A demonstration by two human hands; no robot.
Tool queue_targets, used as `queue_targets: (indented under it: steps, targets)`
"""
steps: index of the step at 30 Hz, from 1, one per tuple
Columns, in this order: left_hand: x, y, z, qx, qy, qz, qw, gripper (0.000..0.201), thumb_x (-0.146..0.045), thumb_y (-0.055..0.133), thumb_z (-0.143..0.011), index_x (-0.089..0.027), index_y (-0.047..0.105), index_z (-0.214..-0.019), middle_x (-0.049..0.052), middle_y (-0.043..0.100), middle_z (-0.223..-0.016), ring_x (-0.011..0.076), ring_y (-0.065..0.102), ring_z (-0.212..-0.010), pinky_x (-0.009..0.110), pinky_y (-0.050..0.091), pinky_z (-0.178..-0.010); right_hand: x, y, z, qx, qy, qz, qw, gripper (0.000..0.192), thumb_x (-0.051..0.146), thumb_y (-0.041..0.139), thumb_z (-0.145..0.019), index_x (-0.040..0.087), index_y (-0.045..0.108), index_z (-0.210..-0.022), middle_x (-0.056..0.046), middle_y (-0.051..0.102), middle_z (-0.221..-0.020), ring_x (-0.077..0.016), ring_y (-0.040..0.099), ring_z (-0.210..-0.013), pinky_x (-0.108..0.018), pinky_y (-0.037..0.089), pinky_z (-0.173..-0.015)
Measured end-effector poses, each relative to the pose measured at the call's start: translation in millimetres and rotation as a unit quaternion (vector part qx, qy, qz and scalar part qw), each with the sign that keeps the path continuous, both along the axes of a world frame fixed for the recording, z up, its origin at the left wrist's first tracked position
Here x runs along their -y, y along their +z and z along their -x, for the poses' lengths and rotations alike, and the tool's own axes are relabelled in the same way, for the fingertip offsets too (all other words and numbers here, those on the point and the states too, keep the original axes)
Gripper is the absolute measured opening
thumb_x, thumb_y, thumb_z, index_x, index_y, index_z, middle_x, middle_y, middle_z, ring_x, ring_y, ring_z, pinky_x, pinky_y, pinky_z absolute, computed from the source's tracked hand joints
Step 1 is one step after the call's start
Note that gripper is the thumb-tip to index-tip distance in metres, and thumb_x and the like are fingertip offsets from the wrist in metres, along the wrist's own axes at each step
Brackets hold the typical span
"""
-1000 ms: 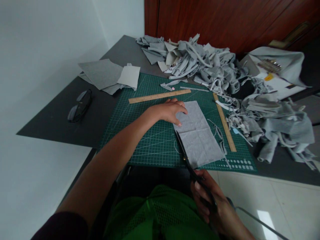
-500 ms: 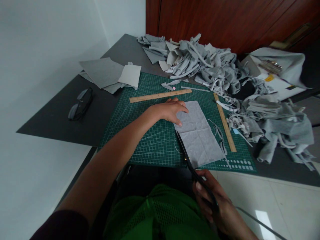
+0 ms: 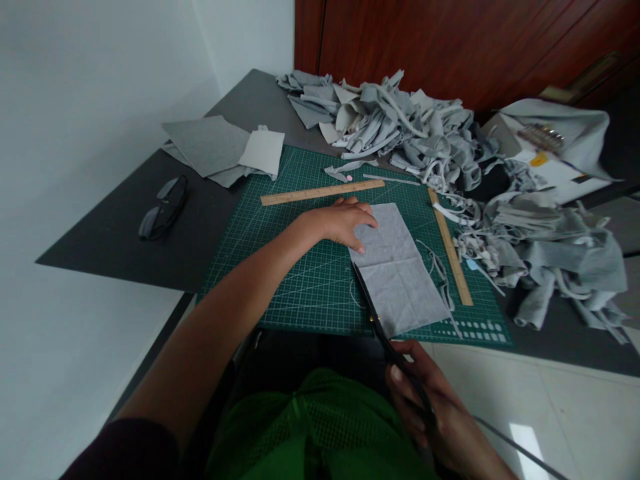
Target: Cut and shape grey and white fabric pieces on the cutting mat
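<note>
head view: the step in hand looks like a scissor cut up the left edge of the grey fabric piece [image 3: 397,267], which lies flat on the green cutting mat [image 3: 280,267] just right of the frame's centre. to do it well, i judge the blades should stay low against the mat and track one grid line, with short bites so the soft cloth does not bunch or creep, and the holding fingers kept clear ahead of the tips.

the left hand [image 3: 343,223] sits at the centre of the frame, palm down and fingers spread, pressing on the upper left corner of the fabric piece; it grips nothing. the right hand [image 3: 425,407], at the lower right of the frame, is closed around the handles of the black scissors [image 3: 375,313]. their blades run up and left from that hand along the fabric's left edge, the tips just below the left hand's fingers.

around them: a wooden ruler [image 3: 323,192] lies above the left hand, a second ruler [image 3: 450,247] lies along the right side of the fabric, thin offcut strips [image 3: 437,270] lie between them, and a scrap pile [image 3: 425,140] fills the upper right of the tabletop [image 3: 120,247].
</note>
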State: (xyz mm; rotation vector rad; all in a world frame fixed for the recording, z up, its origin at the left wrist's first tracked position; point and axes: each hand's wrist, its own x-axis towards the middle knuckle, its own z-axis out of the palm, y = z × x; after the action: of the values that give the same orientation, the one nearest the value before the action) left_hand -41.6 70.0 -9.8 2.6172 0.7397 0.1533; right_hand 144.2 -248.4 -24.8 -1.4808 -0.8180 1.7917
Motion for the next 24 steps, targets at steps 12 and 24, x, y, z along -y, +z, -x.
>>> queue_targets:
  steps: [12, 24]
  targets:
    - [-2.0, -2.3, -0.3, 0.000, 0.000, 0.005, 1.000, 0.068, -0.053, 0.076, -0.072, -0.035, 0.065, -0.137, 0.001, 0.056, -0.151, 0.0345, 0.043, -0.138, 0.048, 0.029, -0.119, -0.6, 3.4, -1.1, 0.014, 0.009, -0.003, 1.000, 0.043, 0.061, 0.066, -0.096, 0.031, 0.047, -0.120, 0.013, 0.039, -0.057, -0.0055, 0.023, -0.041, -0.016, 0.026, -0.035]
    - [1.2, -1.8, -1.4, 0.001, 0.006, 0.002, 1.000, 0.065, -0.050, 0.077, -0.071, -0.035, 0.067, -0.134, 0.001, 0.056, -0.150, 0.0344, 0.042, -0.139, 0.048, 0.030, -0.118, -0.8, 0.0, -9.9, -0.061, -0.047, 0.014, 0.997, 0.040, 0.056, 0.074, -0.091, 0.028, 0.056, -0.113, 0.011, 0.043, -0.066, -0.0023, 0.023, -0.041, -0.012, 0.025, -0.033]
